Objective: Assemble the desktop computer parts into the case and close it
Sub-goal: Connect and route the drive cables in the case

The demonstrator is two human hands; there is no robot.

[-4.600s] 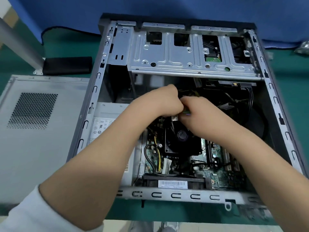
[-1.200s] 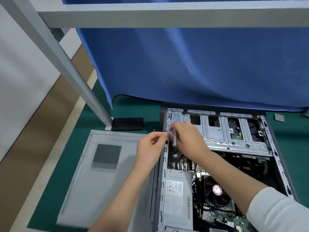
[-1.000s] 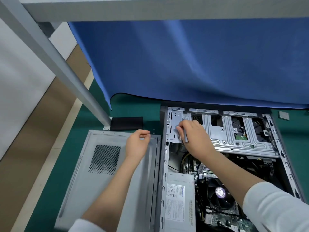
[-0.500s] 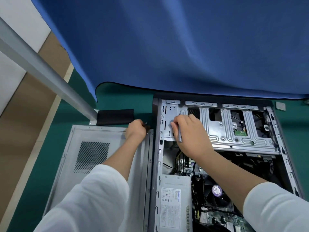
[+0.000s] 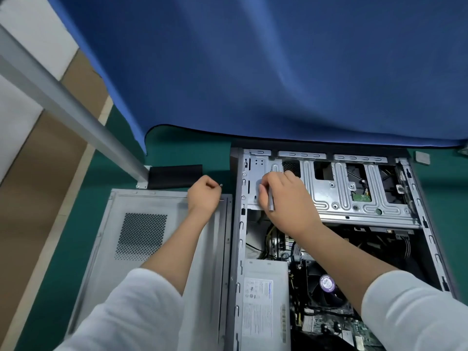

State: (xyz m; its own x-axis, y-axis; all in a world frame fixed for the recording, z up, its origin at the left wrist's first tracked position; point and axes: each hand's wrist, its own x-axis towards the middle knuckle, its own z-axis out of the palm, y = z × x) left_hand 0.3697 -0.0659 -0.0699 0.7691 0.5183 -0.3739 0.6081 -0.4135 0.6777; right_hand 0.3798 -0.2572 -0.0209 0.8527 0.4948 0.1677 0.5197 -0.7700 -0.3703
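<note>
While the right hand [image 5: 286,198] grips a slim tool [image 5: 271,201], its tip hidden, the left hand's [image 5: 203,196] fingers curl at a tiny screw [image 5: 221,185].

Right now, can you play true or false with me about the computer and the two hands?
1. The side panel is already screwed onto the case. False: it lies flat on the green mat, left of the open case.
2. The right hand holds a thin grey tool against the metal drive cage. True.
3. The left hand is inside the case. False: it is outside, at the panel's far corner, beside a tiny screw.
4. A fan with a purple sticker shows inside the case. True.
5. The cloth behind the case is red. False: it is blue.
</note>
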